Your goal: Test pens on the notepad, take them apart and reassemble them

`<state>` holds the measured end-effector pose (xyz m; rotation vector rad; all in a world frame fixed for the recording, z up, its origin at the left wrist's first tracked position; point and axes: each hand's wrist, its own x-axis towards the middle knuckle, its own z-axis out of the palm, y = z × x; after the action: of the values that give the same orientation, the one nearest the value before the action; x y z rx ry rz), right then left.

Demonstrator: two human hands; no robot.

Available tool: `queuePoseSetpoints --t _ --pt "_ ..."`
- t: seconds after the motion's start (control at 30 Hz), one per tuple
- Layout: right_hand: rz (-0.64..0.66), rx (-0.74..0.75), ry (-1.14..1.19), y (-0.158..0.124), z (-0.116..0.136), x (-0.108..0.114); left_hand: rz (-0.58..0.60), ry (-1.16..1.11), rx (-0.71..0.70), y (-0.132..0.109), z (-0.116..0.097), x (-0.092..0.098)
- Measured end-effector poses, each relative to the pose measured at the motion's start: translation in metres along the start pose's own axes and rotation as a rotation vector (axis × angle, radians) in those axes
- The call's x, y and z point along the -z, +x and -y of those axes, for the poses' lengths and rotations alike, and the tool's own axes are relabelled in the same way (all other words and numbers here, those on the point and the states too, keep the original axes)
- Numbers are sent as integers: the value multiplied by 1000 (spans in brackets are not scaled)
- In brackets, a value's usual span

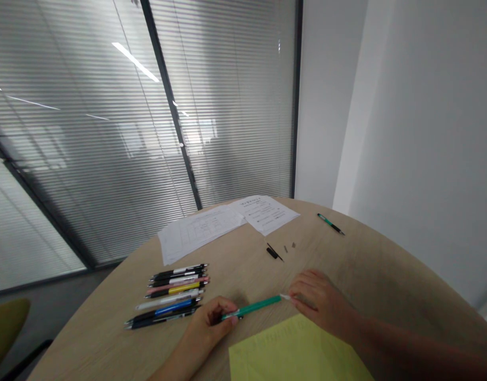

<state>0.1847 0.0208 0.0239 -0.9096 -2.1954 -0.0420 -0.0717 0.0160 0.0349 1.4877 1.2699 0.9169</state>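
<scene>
Slim green pen barrel [261, 305] between both hands, over round light-wood table [231, 259]. Left hand [217, 317] fingers closed round its clip end; right hand [315, 296] fingertips pinching small whitish tip piece [285, 297] at other end. Yellow paper sheet [299, 352] nearest. Multicoloured click pens [183, 289] lined up left; black plastic pen part [271, 253] beyond.

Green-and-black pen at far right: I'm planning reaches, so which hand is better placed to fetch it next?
Probably the right hand: it is nearer the green-and-black pen, on the same side of the table. The left hand is farther away, holding the green barrel.
</scene>
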Motion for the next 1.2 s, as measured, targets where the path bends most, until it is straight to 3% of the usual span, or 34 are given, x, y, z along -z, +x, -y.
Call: queuePoseSetpoints --t 0.37,0.73,1.2 --pt "-47 207 -306 3 12 5 51 102 -39 -5 0 -4" --pt "-148 65 4 1 14 8 27 -22 14 -11 -7 -9" --pt "-225 106 -32 0 23 12 47 -231 124 -15 -8 -12"
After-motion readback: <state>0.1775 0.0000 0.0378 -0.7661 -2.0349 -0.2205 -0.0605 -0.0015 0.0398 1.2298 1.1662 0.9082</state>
